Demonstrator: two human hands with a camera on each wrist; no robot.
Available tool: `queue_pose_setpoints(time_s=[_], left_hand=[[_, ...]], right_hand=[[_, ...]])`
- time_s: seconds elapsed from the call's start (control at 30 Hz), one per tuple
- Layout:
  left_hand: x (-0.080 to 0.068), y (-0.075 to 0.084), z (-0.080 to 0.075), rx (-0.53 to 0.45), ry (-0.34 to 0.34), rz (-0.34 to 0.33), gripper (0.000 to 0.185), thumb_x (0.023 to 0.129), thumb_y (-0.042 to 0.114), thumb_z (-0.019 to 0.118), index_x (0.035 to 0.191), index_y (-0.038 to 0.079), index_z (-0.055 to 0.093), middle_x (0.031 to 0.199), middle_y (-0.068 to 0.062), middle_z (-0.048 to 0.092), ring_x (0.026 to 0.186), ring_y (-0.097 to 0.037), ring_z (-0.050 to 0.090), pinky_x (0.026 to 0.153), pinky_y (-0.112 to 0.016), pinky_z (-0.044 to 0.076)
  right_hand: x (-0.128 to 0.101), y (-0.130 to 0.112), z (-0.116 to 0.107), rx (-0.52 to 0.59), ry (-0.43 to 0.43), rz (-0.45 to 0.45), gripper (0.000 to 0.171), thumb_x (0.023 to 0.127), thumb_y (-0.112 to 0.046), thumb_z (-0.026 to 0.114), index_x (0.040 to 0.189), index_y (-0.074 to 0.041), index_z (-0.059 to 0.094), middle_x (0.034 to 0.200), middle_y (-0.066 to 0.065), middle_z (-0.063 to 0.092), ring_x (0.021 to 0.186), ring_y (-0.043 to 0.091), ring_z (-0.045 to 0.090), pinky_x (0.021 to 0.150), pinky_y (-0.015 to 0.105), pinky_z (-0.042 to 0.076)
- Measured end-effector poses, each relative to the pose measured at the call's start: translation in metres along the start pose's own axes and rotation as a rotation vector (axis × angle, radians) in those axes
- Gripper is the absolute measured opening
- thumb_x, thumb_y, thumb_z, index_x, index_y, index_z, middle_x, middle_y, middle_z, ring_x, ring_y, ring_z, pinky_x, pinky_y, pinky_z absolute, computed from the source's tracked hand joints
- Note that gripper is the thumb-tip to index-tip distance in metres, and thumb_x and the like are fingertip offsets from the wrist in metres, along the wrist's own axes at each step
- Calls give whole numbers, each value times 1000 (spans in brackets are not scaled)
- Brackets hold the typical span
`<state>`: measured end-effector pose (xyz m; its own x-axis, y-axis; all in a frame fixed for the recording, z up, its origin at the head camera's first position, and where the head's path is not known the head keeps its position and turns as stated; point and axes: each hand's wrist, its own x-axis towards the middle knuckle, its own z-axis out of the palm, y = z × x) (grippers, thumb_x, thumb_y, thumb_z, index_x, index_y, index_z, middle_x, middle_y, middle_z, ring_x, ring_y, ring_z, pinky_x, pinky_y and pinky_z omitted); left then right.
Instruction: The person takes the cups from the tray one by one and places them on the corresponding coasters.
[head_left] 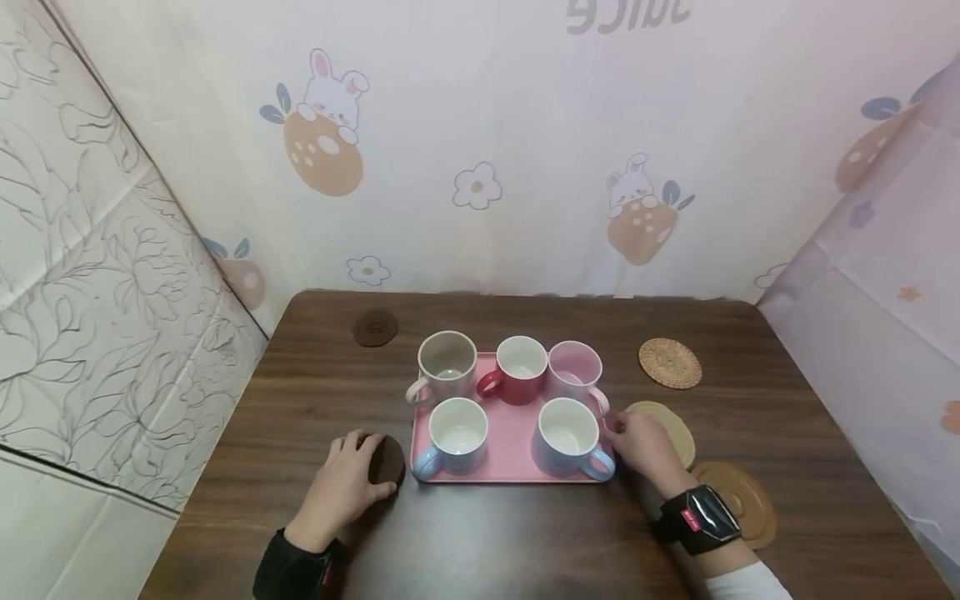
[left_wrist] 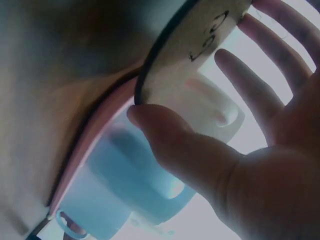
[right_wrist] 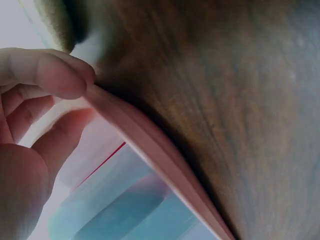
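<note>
The left hand [head_left: 347, 485] holds a dark round coaster [head_left: 387, 461] at the edge of the wooden table [head_left: 480, 533], just left of the pink tray [head_left: 504, 450]; in the left wrist view the thumb [left_wrist: 165, 135] presses the coaster's [left_wrist: 192, 47] rim while the other fingers spread loosely behind it, so it is a light pinch rather than a fist. The right hand [head_left: 643, 446] rests at the tray's right side, its fingertips [right_wrist: 60, 75] touching the raised rim [right_wrist: 150, 145] beside the nearest blue mug [head_left: 570, 437]; whether they actually grip the rim is hard to tell. Five mugs stand on the tray: a grey one [head_left: 446, 367], a red one [head_left: 519, 369] and a pink one [head_left: 576, 372] at the back, and another blue one [head_left: 456, 435] in front on the left. To do this well, I judge the coaster should be laid flat with bare wood around it, well apart from the tray's edge. The right hand ought to steady the tray gently, since a push could knock the crowded mugs together. Three tan coasters [head_left: 670, 363] lie to the right, and another dark one [head_left: 375, 328] lies at the back left.
</note>
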<state>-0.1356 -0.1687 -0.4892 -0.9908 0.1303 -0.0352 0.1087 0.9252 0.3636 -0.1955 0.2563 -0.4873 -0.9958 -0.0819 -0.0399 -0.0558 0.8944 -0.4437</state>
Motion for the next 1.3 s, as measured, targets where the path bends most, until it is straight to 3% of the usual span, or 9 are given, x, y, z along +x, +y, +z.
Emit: queue_pose_setpoints(time_s=[0.13, 0.23, 0.37, 0.5, 0.7, 0.9, 1.03, 1.3], left_hand=[[8, -8, -10, -19, 31, -13, 69, 76, 33, 83, 133, 4, 55, 132, -22, 52, 122, -44, 48, 85, -60, 50], [15, -14, -18, -41, 45, -35, 70, 78, 33, 81, 135, 4, 53, 134, -24, 50, 125, -45, 45, 88, -63, 48], [23, -20, -28, -69, 87, -42, 68, 78, 31, 80, 135, 3, 53, 136, -25, 49, 126, -46, 44, 92, -64, 45], [36, -24, -36, -110, 143, -5, 68, 78, 30, 80, 134, 3, 54, 138, -26, 48, 126, -47, 43, 95, -64, 43], [64, -30, -52, -124, 186, 55, 69, 78, 30, 80, 134, 1, 53, 138, -26, 48, 126, -48, 43, 101, -62, 39], [94, -36, -63, -128, 117, 52, 70, 81, 34, 77, 137, 2, 50, 141, -27, 45, 128, -49, 40, 104, -62, 37], [122, -37, -63, -144, 44, 57, 71, 84, 37, 74, 141, 2, 46, 144, -27, 42, 132, -48, 36, 106, -62, 36], [171, -41, -69, -146, 12, 66, 72, 87, 36, 71, 143, 2, 42, 149, -26, 36, 137, -49, 30, 109, -63, 32]], right_hand=[[2, -3, 1, 15, 37, -19, 19, 87, -16, 67, 92, 2, 71, 78, 11, 69, 69, 20, 60, 61, 35, 49], [2, -4, 2, 43, 59, 0, 23, 87, -16, 69, 98, 4, 70, 87, 16, 72, 78, 24, 66, 69, 41, 53], [5, -6, 0, 88, 77, 17, 28, 87, -18, 69, 104, 4, 68, 87, 16, 72, 77, 24, 65, 66, 37, 52], [4, -5, -4, 107, 98, 29, 34, 89, -20, 69, 114, 3, 65, 90, 15, 71, 79, 23, 63, 67, 35, 52], [4, -6, -5, 139, 171, -4, 34, 89, -17, 70, 114, 5, 65, 99, 21, 69, 88, 31, 65, 77, 47, 55], [7, -12, 5, 197, 260, -65, 25, 89, -16, 71, 106, 3, 68, 95, 18, 70, 87, 30, 67, 76, 45, 57], [5, -11, 8, 203, 294, -65, 22, 89, -16, 71, 103, 2, 69, 91, 16, 72, 84, 27, 68, 73, 41, 57], [5, -12, 10, 228, 302, -63, 21, 89, -17, 71, 103, -1, 71, 90, 14, 73, 84, 25, 69, 74, 41, 58]])
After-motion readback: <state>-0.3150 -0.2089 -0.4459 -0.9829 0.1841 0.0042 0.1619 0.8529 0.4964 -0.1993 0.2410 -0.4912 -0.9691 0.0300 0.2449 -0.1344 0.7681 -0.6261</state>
